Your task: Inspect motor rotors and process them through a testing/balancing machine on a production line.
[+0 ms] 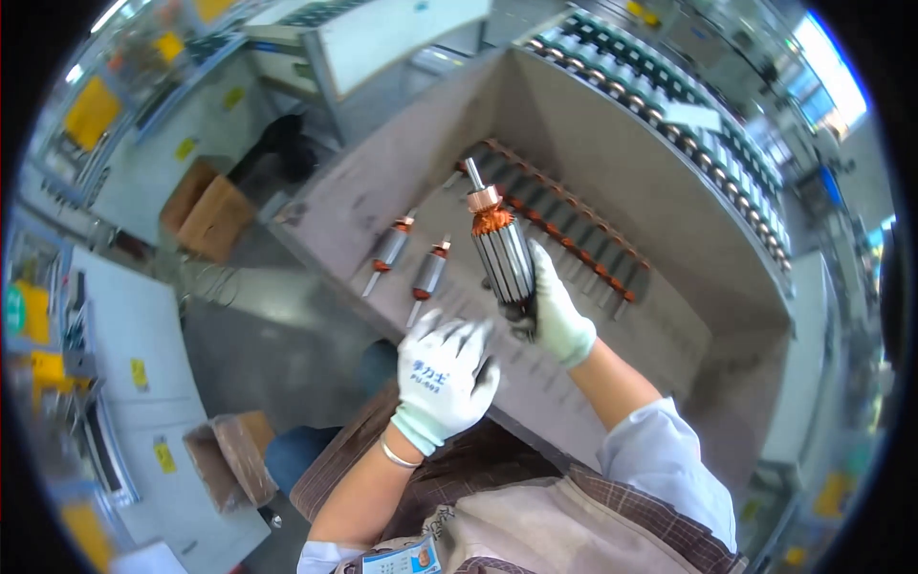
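My right hand point(559, 316), in a white glove with dark fingertips, is wrapped round the lower end of a motor armature point(502, 253). The armature is held tilted above a deep grey-brown bin point(688, 330), its copper commutator and steel shaft pointing up and away from me. My left hand point(445, 373), gloved alike, hovers by the bin's near edge with its fingers apart and nothing visible in them. Just beyond those fingertips lies a smaller-looking armature point(430, 273), and another armature point(390, 246) rests to its left. Both lie on the bin floor.
Inside the bin, several armatures point(574, 230) lie side by side in rows. A roller rack point(660, 124) runs along its far right side. Cardboard boxes point(215, 215) stand on the floor at left, near white cabinets point(143, 335).
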{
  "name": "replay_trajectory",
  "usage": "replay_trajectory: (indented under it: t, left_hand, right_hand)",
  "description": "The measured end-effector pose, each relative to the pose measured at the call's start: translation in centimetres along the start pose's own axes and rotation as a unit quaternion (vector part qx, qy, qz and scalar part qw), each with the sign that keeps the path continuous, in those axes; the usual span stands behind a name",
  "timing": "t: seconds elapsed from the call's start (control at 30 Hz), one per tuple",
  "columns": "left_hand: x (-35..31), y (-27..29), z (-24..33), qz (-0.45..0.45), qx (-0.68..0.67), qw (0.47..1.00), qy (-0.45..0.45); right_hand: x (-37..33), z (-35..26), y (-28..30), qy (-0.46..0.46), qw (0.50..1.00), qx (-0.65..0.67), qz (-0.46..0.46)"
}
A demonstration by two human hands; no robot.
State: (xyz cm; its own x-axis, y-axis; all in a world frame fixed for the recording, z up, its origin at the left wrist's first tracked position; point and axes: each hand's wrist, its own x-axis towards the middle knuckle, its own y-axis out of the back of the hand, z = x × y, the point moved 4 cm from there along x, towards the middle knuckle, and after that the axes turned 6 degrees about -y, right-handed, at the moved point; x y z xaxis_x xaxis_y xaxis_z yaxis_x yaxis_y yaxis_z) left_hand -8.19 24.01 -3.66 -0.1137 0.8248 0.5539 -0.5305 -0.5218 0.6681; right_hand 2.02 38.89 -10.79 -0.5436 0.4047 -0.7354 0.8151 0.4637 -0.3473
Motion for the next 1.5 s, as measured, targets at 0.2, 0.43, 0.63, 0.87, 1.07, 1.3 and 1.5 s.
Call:
replay_trajectory:
  t: [0.2,0.43,0.63,0.87,1.07,1.3,1.5]
  left_hand:
    - [0.3,-2.2,-0.4,-0.041,0.061,0.996,-0.052]
    - [0.7,-2.5,-0.4,-0.085,0.076,0.993,-0.017]
    - [1.1,-2.6,-0.6,-0.109,0.088,0.99,-0.023]
    - [1.4,-2.9,-0.5,-0.12,0.105,0.987,-0.023]
    - [1.6,-3.1,-0.5,-0.144,0.093,0.985,-0.006]
    - [0.5,-2.7,-1.3,-0.14,0.078,0.986,0.044]
    - [0.3,-2.3,-1.8,-0.104,0.044,0.993,0.033]
  right_hand:
    - [5.4,2.4,18.3,0.119,0.911,-0.053,0.391]
    - [8.1,5.3,34.7,0.088,0.751,0.103,0.646]
    - [8.0,5.7,38.2,0.089,0.706,0.118,0.692]
    - [7.0,6.3,40.4,0.033,0.686,-0.036,0.726]
    - [7.2,7.3,41.7,0.021,0.704,-0.199,0.682]
    - [11.8,4.4,22.4,0.358,0.686,-0.411,0.482]
    - [22.3,15.8,-0.7,-0.102,0.991,0.089,-0.01]
